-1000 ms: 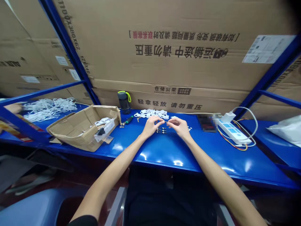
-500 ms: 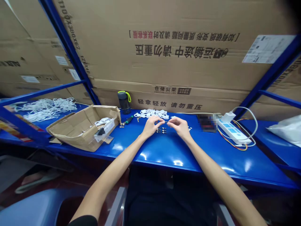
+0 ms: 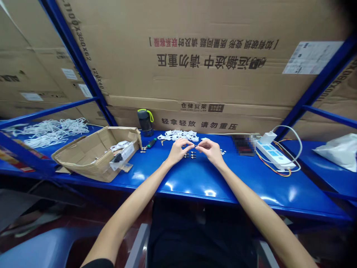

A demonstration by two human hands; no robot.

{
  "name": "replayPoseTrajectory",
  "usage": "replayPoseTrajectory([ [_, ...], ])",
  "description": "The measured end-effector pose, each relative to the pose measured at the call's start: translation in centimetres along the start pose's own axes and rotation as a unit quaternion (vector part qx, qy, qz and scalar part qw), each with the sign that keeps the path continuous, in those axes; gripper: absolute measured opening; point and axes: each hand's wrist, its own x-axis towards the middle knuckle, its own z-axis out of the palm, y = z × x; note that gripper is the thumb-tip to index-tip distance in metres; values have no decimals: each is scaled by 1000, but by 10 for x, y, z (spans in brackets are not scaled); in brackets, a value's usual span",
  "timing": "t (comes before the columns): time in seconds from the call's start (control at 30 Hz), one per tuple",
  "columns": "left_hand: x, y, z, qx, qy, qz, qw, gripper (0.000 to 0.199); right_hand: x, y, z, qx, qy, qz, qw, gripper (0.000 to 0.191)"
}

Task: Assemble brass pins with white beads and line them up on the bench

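Over the middle of the blue table [image 3: 223, 182], my left hand [image 3: 177, 151] and my right hand [image 3: 211, 151] face each other, thumb and forefinger of each pinched. Their fingertips nearly touch around a small thin pin-like part [image 3: 194, 145], too small to make out in detail and mostly covered by the fingers. Just below the fingertips, several small metal parts [image 3: 193, 155] lie in short rows. Behind my left hand is a pile of white plastic pieces [image 3: 178, 134]. Tiny white bits [image 3: 223, 152] are scattered to the right of my right hand.
An open cardboard box [image 3: 83, 163] stands at left, with a green-and-black screwdriver [image 3: 152, 143] and a dark bottle [image 3: 145, 123] near it. White cords [image 3: 55, 132] lie far left. At right are a blurred dark object [image 3: 242, 144], a power strip [image 3: 275, 154] and a white bag [image 3: 338, 150].
My fingertips have drawn closer together, so less of the thin part shows between them. The whole view has shifted slightly; the things on the table look unmoved.
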Motion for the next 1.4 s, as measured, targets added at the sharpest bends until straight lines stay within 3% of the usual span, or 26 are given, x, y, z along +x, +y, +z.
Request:
replayPoseTrajectory([
  [0.23, -2, 2, 3, -9, -9, -6, 1000, 27, -2, 0, 4, 27, -8, 1, 1000, 42],
  [0.47, 0, -1, 0, -5, 17, -3, 1000, 28, -2, 0, 2, 27, -23, 2, 999, 35],
  [0.7, -2, -6, 2, -11, -15, 14, 1000, 27, -1, 6, -1, -38, -24, -18, 999, 35],
  [1.4, -2, -4, 2, 11, -17, 14, 1000, 23, -2, 7, -1, -66, -20, -34, 997, 27],
])
